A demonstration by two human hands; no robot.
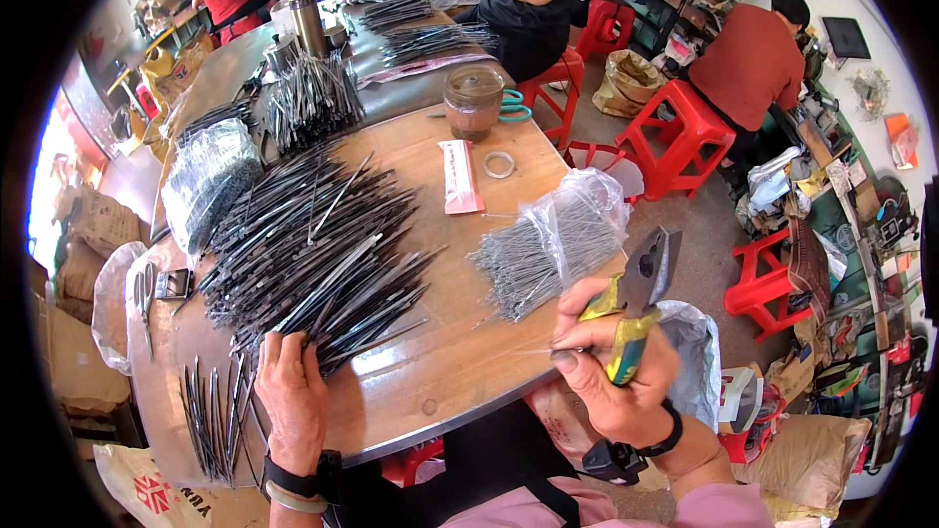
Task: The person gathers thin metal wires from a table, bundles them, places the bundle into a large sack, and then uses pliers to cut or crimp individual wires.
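Note:
My right hand (616,381) grips pliers (649,269) with yellow-and-green handles, their dark jaws pointing up and away. Its thumb and forefinger are also pressed together, and a faint thin wire seems to stick out from them. At the near edge of a large heap of thin black rods (303,235), my left hand (290,396) has its fingers bent and closed on the rod ends; the fingertips are partly hidden. A smaller row of black rods (210,420) lies to its left. Beyond the pliers rests a plastic-wrapped bundle of thin silvery wires (548,240).
On the wooden table (469,352) are a tape roll (499,165), a pink-and-white packet (460,176), a lidded brown jar (474,101), teal-handled scissors (514,107), a thermos (306,15) and grey scissors (145,298). Red stools (680,132) and seated people are beyond.

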